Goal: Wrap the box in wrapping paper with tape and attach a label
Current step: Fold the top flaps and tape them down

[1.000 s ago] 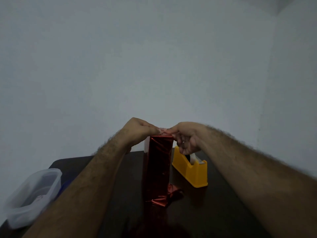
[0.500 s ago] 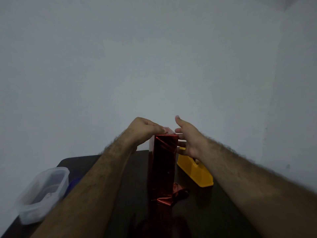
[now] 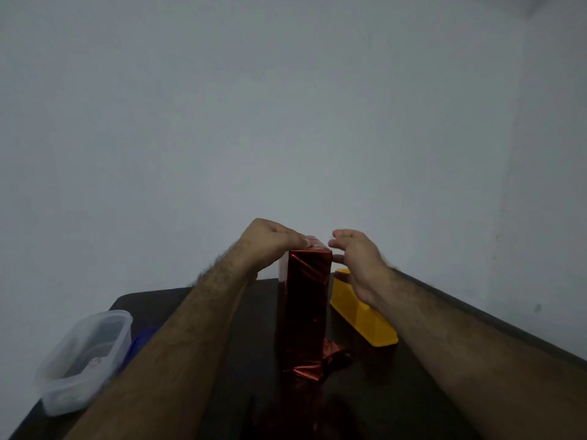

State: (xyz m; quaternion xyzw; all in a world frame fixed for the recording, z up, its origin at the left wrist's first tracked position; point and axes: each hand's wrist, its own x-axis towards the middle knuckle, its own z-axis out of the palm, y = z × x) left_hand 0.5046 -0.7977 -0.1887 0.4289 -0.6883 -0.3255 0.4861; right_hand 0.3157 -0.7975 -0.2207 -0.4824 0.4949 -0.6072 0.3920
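A tall box wrapped in shiny red paper (image 3: 305, 309) stands upright on the dark table (image 3: 397, 392). Loose crumpled ends of red paper (image 3: 330, 360) stick out at its base on the right. My left hand (image 3: 270, 242) rests on the box's top edge, with its fingers pressing down the folded paper there. My right hand (image 3: 355, 258) hovers just right of the top with fingers spread, its thumb touching the box's upper right corner. A yellow tape dispenser (image 3: 365, 315) sits behind and to the right of the box, partly hidden by my right hand.
A translucent plastic container (image 3: 85, 357) sits at the table's left edge, with something blue (image 3: 139, 341) beside it. A plain wall rises close behind the table. The table's right edge runs diagonally under my right forearm.
My right hand has let go of the paper at the box's top and opened, drawing slightly to the right. My left hand stays pressed on the top. The view has shifted a little.
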